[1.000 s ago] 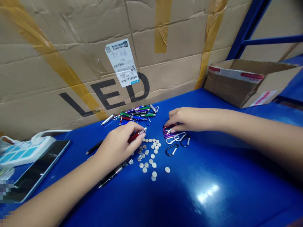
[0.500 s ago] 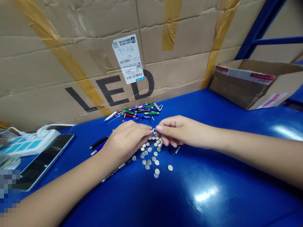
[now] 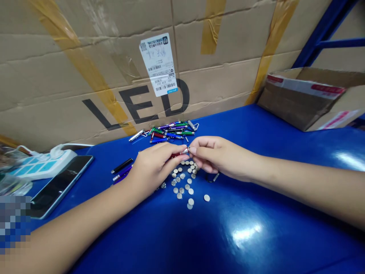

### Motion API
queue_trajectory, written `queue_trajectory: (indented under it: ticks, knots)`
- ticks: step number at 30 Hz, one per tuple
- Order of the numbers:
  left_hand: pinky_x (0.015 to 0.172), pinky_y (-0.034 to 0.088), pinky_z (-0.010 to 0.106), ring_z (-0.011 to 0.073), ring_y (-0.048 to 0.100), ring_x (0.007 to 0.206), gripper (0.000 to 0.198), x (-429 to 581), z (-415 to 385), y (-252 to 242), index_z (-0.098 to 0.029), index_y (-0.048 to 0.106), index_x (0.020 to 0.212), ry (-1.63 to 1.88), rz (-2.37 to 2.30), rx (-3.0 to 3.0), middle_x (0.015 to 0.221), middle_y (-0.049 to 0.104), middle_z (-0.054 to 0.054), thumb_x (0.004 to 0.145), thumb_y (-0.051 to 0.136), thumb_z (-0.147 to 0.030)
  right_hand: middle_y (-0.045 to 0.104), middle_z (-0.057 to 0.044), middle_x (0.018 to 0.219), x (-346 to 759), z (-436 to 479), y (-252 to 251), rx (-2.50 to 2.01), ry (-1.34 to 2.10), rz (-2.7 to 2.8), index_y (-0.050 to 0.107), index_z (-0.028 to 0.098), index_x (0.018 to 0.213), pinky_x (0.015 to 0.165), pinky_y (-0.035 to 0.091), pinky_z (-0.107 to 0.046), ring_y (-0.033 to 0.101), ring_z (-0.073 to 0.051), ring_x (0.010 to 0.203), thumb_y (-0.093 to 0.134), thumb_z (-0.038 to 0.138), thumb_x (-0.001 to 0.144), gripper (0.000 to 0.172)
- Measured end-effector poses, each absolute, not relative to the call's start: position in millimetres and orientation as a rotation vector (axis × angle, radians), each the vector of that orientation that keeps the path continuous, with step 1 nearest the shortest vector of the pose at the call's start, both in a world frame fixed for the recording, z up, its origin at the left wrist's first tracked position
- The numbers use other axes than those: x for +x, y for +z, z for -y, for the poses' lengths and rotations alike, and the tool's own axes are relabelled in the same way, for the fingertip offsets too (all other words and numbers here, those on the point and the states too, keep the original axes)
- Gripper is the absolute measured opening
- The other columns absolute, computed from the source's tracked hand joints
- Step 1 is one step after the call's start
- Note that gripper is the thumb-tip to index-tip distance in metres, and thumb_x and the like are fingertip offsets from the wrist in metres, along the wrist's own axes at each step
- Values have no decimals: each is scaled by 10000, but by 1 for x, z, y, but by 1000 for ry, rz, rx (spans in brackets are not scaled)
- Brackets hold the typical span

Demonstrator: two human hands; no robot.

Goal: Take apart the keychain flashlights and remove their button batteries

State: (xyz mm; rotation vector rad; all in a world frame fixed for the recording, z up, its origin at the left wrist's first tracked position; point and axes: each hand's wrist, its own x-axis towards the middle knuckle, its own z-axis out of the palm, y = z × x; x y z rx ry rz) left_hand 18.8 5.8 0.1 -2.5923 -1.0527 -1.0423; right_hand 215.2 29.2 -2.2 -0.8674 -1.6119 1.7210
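Note:
My left hand point(image 3: 152, 165) is closed round a small red penlight point(image 3: 177, 154) with a white label, held level just above the table. Against the penlight's silver right end my right hand point(image 3: 211, 152) pinches with thumb and forefinger; whether a separate cap is between them is hidden. Below both hands lie many silver button cells point(image 3: 191, 191), loosely spread. A dark clip with a silver end point(image 3: 216, 177) rests under my right hand. Left of my left hand are a black tube point(image 3: 121, 166) and blue tubes point(image 3: 122, 174), partly covered.
A pile of coloured penlights with clips point(image 3: 171, 131) lies at the foot of a large cardboard box point(image 3: 114, 68). An open carton point(image 3: 299, 99) stands at the back right of the blue table point(image 3: 199, 239). A phone point(image 3: 61, 188) and a power strip point(image 3: 47, 164) are at left.
My left hand has turned, and more of the red penlight shows between its fingers. The silver clip loop at its end is no longer visible. The view has shifted slightly.

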Motion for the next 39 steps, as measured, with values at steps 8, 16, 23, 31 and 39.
queue_trajectory:
  ticks: [8, 16, 23, 31, 39]
  knots:
    - [478, 500, 207, 88, 610, 464, 156, 31, 1, -1, -196, 677, 977, -1340, 1649, -2736, 800, 736, -12, 880, 608, -297, 483, 73, 535, 210, -29, -3, -894, 1745, 1461, 520, 163, 689, 372, 243, -170, 365, -25, 400, 545, 228, 821, 148]
    - [673, 540, 251, 157, 692, 743, 237, 24, -6, 0, -199, 666, 1012, -979, 1231, -2664, 889, 743, 33, 954, 509, -368, 429, 73, 471, 212, -30, 0, -876, 2010, 1436, 451, 187, 644, 347, 195, -192, 312, -41, 336, 441, 195, 780, 137]
    - [617, 474, 275, 171, 616, 656, 464, 23, -5, 4, -168, 619, 747, -627, 1045, -2572, 685, 658, 49, 1009, 306, -390, 331, 105, 491, 214, -27, 3, -814, 1928, 1589, 375, 215, 695, 381, 161, -185, 217, -46, 387, 422, 160, 787, 117]
    - [408, 319, 213, 100, 390, 429, 333, 25, -2, 21, -209, 599, 919, -915, 1890, -3292, 503, 406, -73, 939, 422, -491, 421, 61, 581, 221, -24, 11, -802, 996, 2167, 454, 194, 672, 521, 301, -219, 374, -80, 548, 470, 217, 802, 133]
    - [491, 376, 221, 105, 481, 522, 274, 21, -8, 16, -196, 586, 773, -1010, 1758, -2977, 608, 549, -40, 911, 508, -420, 408, 64, 601, 225, -31, 4, -869, 953, 2155, 444, 203, 711, 546, 292, -223, 377, -87, 564, 449, 216, 834, 123]
